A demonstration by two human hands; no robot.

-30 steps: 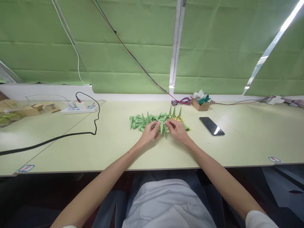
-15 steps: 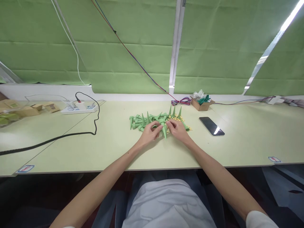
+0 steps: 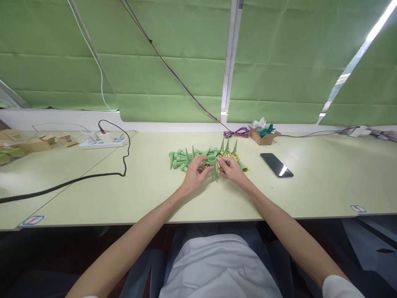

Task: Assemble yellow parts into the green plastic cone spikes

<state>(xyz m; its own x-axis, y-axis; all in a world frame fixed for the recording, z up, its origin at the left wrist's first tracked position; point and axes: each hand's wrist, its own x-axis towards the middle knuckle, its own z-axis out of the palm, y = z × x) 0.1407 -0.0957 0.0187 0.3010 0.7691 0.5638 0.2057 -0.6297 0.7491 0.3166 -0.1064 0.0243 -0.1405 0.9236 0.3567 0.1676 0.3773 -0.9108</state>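
Observation:
In front of me, my left hand (image 3: 197, 171) pinches a green plastic spike (image 3: 212, 160) by its round, open-topped head, whose hollow faces up. My right hand (image 3: 230, 169) is at the right side of that head, thumb and fingertips pressed together; whatever is between them is too small to tell. Behind and left of my hands lies a pile of green spikes (image 3: 181, 158), some with tips pointing up. Small yellow pieces (image 3: 231, 154) are heaped to the right, with green cones standing among them.
A black phone (image 3: 276, 164) lies on the right of the table (image 3: 149, 198). Behind it stands a small cardboard box (image 3: 261, 138) with plastic and green material. A power strip (image 3: 104, 143), a black cable (image 3: 87, 176) and cardboard pieces (image 3: 37, 143) are at the left.
The green spike has tilted so that its open head now faces up toward me. The fingers of my left hand have shifted around the head; my right hand has hardly moved.

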